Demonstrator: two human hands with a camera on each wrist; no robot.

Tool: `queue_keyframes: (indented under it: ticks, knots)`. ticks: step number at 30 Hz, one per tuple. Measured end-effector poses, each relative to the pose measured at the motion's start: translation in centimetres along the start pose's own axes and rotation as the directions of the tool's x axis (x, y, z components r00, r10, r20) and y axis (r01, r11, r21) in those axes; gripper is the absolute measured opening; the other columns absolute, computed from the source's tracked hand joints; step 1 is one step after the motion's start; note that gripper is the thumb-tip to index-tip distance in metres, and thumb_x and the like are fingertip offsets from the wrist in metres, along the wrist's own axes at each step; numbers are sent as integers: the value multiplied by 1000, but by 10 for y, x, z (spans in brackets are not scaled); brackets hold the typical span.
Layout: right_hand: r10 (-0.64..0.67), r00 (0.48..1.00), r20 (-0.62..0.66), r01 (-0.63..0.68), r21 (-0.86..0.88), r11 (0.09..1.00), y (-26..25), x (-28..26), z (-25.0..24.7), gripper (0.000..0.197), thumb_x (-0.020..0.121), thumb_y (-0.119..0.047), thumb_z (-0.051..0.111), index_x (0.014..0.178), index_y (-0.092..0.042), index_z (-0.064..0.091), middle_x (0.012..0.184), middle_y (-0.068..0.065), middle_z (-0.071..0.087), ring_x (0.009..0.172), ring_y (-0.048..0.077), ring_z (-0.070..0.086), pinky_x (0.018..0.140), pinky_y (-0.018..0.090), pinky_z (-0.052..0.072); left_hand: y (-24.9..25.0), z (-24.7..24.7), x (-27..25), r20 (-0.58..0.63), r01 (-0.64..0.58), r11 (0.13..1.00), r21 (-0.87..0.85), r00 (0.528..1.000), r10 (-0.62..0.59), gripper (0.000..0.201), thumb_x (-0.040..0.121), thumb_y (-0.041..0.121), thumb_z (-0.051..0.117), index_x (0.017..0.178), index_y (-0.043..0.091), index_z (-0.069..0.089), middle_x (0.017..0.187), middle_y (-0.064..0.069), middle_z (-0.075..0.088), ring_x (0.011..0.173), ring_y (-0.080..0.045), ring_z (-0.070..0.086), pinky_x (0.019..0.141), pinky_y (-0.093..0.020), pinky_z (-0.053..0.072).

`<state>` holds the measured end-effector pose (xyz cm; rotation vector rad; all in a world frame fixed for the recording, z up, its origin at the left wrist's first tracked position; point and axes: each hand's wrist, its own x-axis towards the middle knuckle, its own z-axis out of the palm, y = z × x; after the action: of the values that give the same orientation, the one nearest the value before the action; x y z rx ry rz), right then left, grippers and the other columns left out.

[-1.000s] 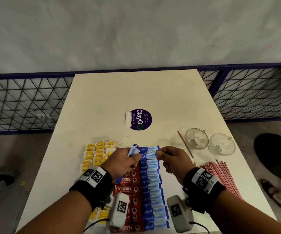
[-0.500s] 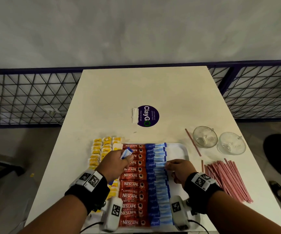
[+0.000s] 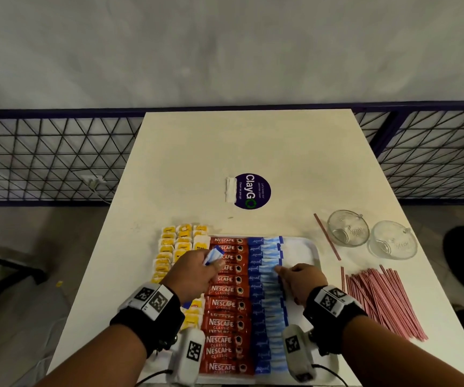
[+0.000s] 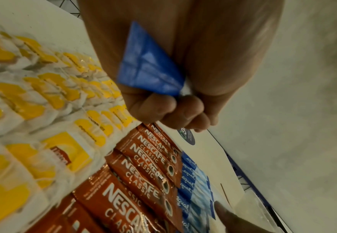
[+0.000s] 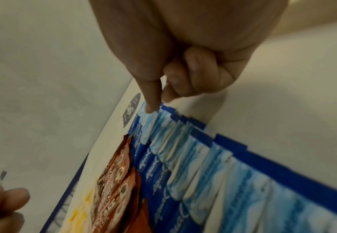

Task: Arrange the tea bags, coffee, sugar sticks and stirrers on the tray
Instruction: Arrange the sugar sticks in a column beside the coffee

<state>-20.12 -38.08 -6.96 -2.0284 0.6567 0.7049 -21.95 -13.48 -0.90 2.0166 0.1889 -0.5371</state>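
Low in the centre of the head view, the left hand (image 3: 194, 270) is curled around a few blue sugar sticks (image 3: 213, 255), their ends poking out above its knuckles, over the red coffee sachets (image 3: 226, 305). Right of it, the right hand (image 3: 299, 280) has its other fingers tucked in while one straight fingertip (image 5: 150, 108) touches the light end of a stick in the blue sugar row (image 3: 267, 289); it grips nothing. Both rows run down the white tray (image 3: 300, 248), whose right strip is bare. Yellow tea bags (image 3: 173, 252) lie at the tray's left side. On the table (image 3: 253, 152), red stirrers (image 3: 378, 300) lie in a loose heap at the lower right, with two glass cups (image 3: 370, 236) above them and one single stirrer (image 3: 327, 236) beside the cups.
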Motion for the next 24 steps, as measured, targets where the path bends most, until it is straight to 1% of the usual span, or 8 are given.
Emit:
queue_keyframes:
  ticks: [2,4,6,9,14,19,22,24]
  knots:
    - [-107,993,-54,100,-121,988,-8,-9,-3,53,77,-64,62,64,-14,52,59,2,56,55,21,52,55,29,45,4,0,-3,45,6,1000,-27,999,-5,25,97,26,54,76,13,55,56,3,58,39,-10,46,44,-25,39]
    - [-292,956,-35,291,-33,956,-24,-23,-3,51,80,-63,58,65,-14,54,60,0,59,55,16,53,57,30,46,8,1,-5,115,2,1000,-18,993,0,23,97,27,55,77,17,56,55,3,60,42,-13,48,45,-27,41]
    - [-468,880,84,462,80,883,-44,-43,2,34,82,-55,62,77,-21,64,70,-6,65,59,7,56,60,25,47,15,5,-5,189,0,1000,-7,982,1,18,96,28,57,82,17,59,61,1,62,43,-15,50,46,-27,42]
    - [-582,799,152,592,-30,805,-60,-53,6,10,85,-37,66,83,-27,66,73,-11,65,62,-2,54,61,14,40,28,13,-3,287,-18,999,-34,958,28,18,95,27,59,80,16,59,65,-2,63,44,-14,51,48,-27,42]
    - [-506,863,-1,505,38,862,-53,-47,-9,11,87,-26,67,78,-20,67,48,-12,55,44,3,46,51,20,42,35,10,-1,286,-43,999,-22,957,48,15,95,23,59,84,13,63,70,-1,67,45,-13,49,51,-28,42]
    - [-431,896,107,376,330,866,-47,-48,-11,16,89,-20,65,83,-5,64,63,13,54,45,17,40,45,27,35,42,18,2,277,-79,997,6,958,74,22,94,30,59,77,16,65,62,-2,64,46,-17,46,50,-29,40]
    - [-425,900,100,370,342,864,-41,-47,-19,13,89,-15,64,83,-4,66,52,4,49,44,15,38,44,24,34,45,21,4,233,-46,999,-7,971,46,20,96,24,57,80,13,63,49,6,60,41,-12,42,47,-27,38]
    - [-430,897,98,381,319,868,-35,-43,-21,10,89,-14,65,82,-8,68,57,4,54,45,13,41,46,24,37,44,23,5,220,-31,999,-33,975,38,16,96,21,57,88,9,64,55,4,64,42,-13,42,47,-28,37]
